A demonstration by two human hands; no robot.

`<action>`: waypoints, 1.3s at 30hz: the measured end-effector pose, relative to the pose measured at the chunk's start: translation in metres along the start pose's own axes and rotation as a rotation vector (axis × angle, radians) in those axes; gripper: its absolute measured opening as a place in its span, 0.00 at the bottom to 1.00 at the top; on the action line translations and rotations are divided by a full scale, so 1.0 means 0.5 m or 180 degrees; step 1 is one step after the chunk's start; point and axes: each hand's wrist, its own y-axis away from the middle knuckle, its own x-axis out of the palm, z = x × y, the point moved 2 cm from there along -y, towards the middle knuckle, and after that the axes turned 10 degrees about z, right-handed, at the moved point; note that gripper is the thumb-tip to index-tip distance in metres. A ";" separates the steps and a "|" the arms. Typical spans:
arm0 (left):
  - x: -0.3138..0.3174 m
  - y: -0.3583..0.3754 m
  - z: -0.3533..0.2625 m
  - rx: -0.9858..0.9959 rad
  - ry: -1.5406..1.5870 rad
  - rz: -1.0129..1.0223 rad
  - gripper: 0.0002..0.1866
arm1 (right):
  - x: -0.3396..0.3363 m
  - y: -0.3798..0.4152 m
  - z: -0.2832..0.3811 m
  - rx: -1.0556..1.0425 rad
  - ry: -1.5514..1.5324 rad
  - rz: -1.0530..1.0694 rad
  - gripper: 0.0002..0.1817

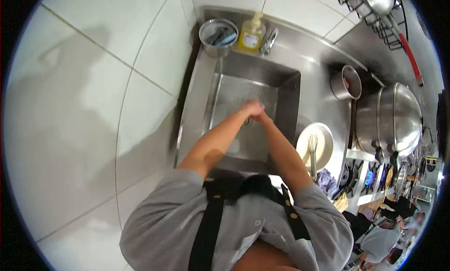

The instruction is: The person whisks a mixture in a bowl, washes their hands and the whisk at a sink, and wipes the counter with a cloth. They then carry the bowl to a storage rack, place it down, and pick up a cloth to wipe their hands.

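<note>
Over the metal sink basin (239,144), my left hand (251,105) and my right hand (258,112) are clasped against each other. Their fingers press and overlap, and anything between them is hidden. Below them, part of the drain shows on the basin floor. The faucet (269,42) is at the sink's back edge, beside a pump bottle (251,36) of yellow soap. A metal container (218,38) with dark and blue items stands at the back left corner.
To the right are a bowl (326,133) with a whisk (313,151), a small metal pot (341,85), a large lidded pot (391,116) and a lit burner (369,178). A wire rack hangs at upper right. Other people stand at lower right.
</note>
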 end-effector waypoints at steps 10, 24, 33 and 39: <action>0.169 0.465 0.134 -0.0104 -0.0843 -0.2321 0.39 | 0.015 0.312 0.176 0.2432 -0.0413 0.0335 0.21; -0.268 0.055 0.175 -0.0793 -0.1591 -0.3135 0.40 | -0.134 0.251 0.388 0.1293 -0.1630 -0.0319 0.25; 0.230 0.017 0.006 0.1323 0.0971 0.0368 0.14 | -0.044 0.648 0.351 0.2666 -0.2114 -0.2664 0.15; 0.320 0.156 -0.189 0.1240 0.3026 0.1432 0.09 | -0.202 0.680 0.443 0.1794 -0.1272 -0.4298 0.29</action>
